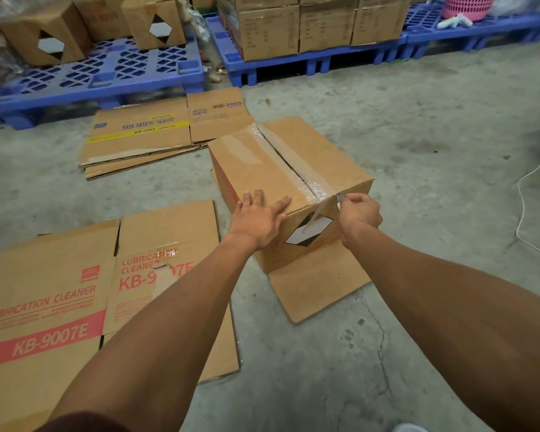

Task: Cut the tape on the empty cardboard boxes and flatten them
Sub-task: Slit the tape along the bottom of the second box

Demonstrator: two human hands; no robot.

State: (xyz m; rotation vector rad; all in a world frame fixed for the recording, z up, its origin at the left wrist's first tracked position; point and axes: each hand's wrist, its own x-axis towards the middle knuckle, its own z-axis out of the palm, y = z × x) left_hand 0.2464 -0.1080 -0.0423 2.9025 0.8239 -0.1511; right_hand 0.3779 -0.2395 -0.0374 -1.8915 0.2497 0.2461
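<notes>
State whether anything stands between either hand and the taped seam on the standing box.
Nothing visible does. The left hand presses the cardboard box top; the right hand grips a small blade-like tool at the tape end.

We see the left hand (pixel 258 219) pressing flat on the taped cardboard box (pixel 289 179) on the floor (pixel 418 126); the right hand (pixel 359 213) grips a blade at the tape (pixel 317 190), near edge. Flattened boxes (pixel 138 138) lie beside.

One head-worn wide view, forward and down over a concrete floor (pixel 418 126) (hands (pixel 256 221) close below).
</notes>
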